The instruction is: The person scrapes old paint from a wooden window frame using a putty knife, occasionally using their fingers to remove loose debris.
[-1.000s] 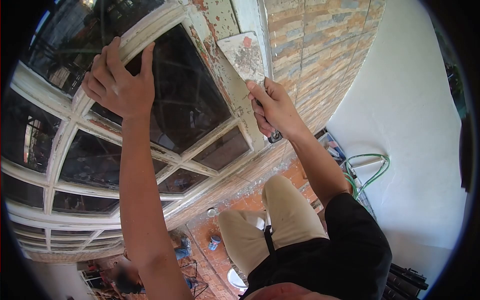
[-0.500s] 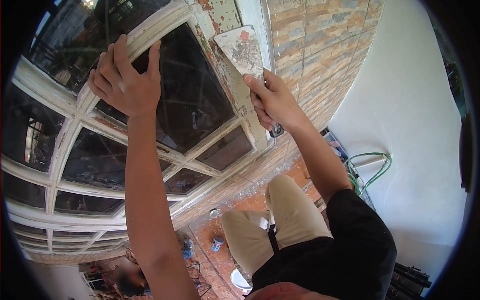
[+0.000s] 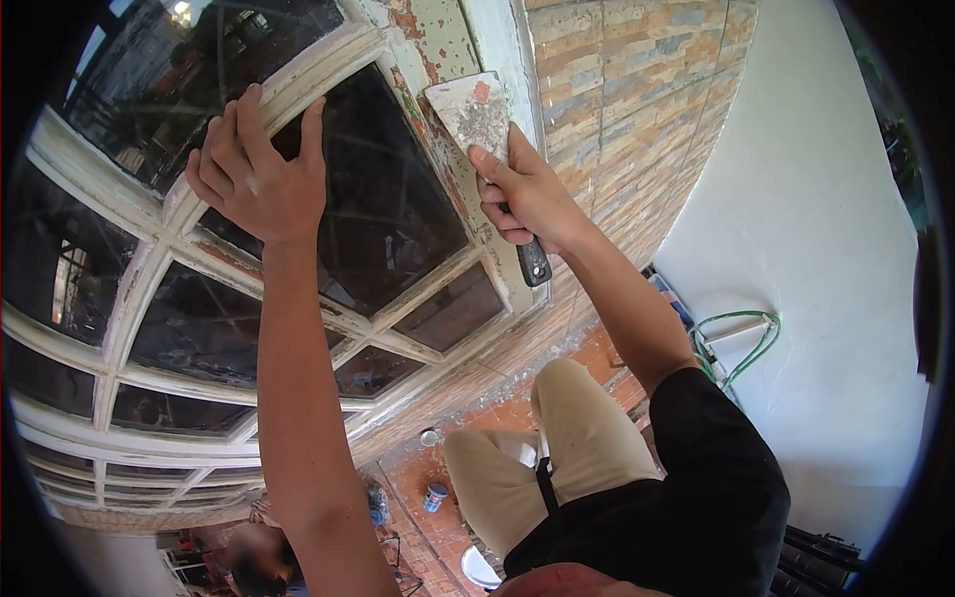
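My right hand (image 3: 527,194) is closed around the black handle of a paint scraper (image 3: 476,111). Its wide, stained metal blade points up and lies against the window frame's outer upright (image 3: 438,50), where pale paint is flaking off brown patches. The end of the handle sticks out below my fist. My left hand (image 3: 261,179) grips a white glazing bar (image 3: 308,78), with the fingers bent over one side and the thumb on the other, in front of a dark glass pane (image 3: 383,214).
Stone-patterned tiles (image 3: 637,90) cover the wall beside the window. A green hose (image 3: 741,348) hangs at the white wall (image 3: 806,249). Below, a blue can (image 3: 435,497) and a white basin (image 3: 479,567) stand on the littered red floor. Another person (image 3: 261,557) is at lower left.
The scraper and my right hand have shifted a little down and left, and more of the handle shows below the fist. My left hand keeps its hold while the view moves slightly.
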A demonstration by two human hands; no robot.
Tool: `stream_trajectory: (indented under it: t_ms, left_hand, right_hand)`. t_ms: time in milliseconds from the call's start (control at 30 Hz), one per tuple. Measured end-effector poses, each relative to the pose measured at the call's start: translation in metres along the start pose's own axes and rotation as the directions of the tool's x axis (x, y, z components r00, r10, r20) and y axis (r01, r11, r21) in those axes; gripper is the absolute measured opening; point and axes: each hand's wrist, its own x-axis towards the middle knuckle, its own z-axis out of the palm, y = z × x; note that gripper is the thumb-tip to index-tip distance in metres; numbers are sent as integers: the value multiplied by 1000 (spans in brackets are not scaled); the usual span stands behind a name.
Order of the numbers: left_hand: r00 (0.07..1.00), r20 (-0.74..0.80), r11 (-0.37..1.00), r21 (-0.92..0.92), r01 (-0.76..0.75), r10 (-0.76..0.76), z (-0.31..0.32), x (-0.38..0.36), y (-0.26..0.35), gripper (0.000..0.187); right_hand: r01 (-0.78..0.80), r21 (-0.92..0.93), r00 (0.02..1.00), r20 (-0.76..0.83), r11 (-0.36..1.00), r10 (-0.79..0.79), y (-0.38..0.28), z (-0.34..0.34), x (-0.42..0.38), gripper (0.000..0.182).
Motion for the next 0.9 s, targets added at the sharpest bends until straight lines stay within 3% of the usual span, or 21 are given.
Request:
stream_trajectory:
  t_ms: [233,433,633,767,900]
  left_hand:
    - [1000,7,1000,6,14,-14,-2,0,1,55]
    - [1000,-19,1000,-12,1,-1,-2,-2,2,54]
    - [1000,-4,1000,-4,4,-4,-1,-2,2,54]
    - [1000,16,1000,-10,16,-16,-4,0,2,53]
    - [1000,-3,999,-34,9,-9,-1,-2,1,53]
  right_hand:
    - [9,82,997,-79,997,-3,6,14,0,34]
    - [-9,191,998,-53,982,19,15,10,-2,31]
    - [27,188,999,-42,982,-20,-10,17,9,33]
    - [-2,198,998,-55,980,13,13,13,-1,22]
    - [21,112,995,-100,993,-10,-10,22,5,17]
